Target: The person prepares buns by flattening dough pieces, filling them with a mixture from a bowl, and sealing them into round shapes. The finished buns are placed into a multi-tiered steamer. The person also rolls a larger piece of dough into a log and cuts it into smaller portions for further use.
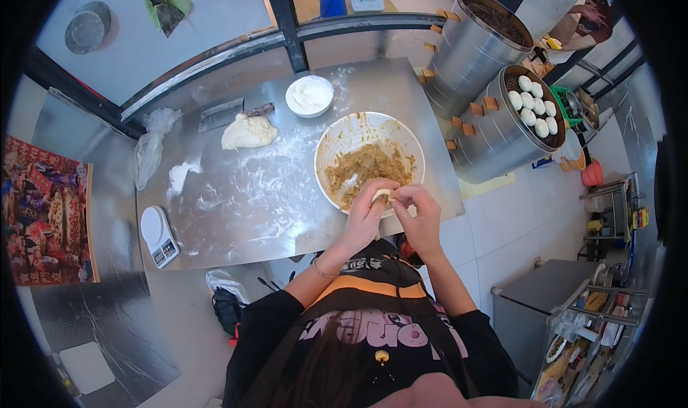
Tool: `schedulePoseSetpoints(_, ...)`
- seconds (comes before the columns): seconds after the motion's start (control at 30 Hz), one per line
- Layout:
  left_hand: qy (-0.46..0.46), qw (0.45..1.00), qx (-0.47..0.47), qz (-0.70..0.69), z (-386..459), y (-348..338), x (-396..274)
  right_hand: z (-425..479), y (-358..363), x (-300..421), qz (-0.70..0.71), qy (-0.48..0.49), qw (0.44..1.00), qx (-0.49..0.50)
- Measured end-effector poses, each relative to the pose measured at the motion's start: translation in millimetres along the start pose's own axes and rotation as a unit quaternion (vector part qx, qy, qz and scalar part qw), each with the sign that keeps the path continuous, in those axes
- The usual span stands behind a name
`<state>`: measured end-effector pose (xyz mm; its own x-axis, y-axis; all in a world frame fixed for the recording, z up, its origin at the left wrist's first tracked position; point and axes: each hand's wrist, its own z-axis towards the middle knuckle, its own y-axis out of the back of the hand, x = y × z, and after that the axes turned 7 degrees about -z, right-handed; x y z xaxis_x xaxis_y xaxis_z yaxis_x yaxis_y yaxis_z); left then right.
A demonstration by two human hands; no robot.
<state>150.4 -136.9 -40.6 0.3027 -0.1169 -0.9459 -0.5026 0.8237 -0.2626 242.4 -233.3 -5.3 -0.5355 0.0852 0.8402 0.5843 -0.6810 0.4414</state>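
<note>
In front of my body, my left hand point(371, 206) cups a small dough wrapper point(382, 193) with brownish filling showing inside. The fingertips of my right hand point(416, 211) pinch the wrapper's right edge. Both hands hover over the near rim of a large white bowl point(324, 139). Inside that bowl lies a mound of brown minced filling point(371, 166), smeared partway up the wall. My fingers hide part of the wrapper and of the bowl's near side.
On the floured steel table point(242, 203) are a dough lump point(250, 132), a cleaver point(221, 114), a bowl of flour point(309, 96) and a digital scale point(159, 237). To the right, white buns point(533, 103) sit atop a metal steamer stack point(489, 139), beside a taller steamer point(462, 53). Another person point(588, 18) is at upper right.
</note>
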Motion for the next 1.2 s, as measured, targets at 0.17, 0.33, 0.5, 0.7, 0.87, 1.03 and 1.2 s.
schedulePoseSetpoints(0.17,0.043,0.999,0.020,-0.020,1,3,-4,3,3,8,-0.032,0.027,0.999,0.006)
schedulePoseSetpoints(0.33,0.064,0.981,-0.119,-0.138,11,-11,-11,4,4,0,-0.044,0.034,0.998,0.024)
schedulePoseSetpoints(0.5,0.073,0.953,-0.005,-0.293,0,-1,-6,2,-1,5,0.023,0.028,0.997,-0.062)
schedulePoseSetpoints(0.7,0.026,0.998,-0.013,-0.048,1,-4,-5,3,3,3,-0.039,0.007,0.999,0.034)
schedulePoseSetpoints(0.87,0.032,0.999,0.002,0.010,3,1,2,8,5,12,-0.058,0.044,0.997,0.013)
schedulePoseSetpoints(1.03,0.070,0.967,-0.046,-0.241,9,-7,-10,8,7,9,-0.087,0.077,0.993,-0.008)
schedulePoseSetpoints(1.2,0.063,0.958,0.018,-0.280,5,-8,-6,5,2,17,-0.033,0.081,0.994,-0.070)
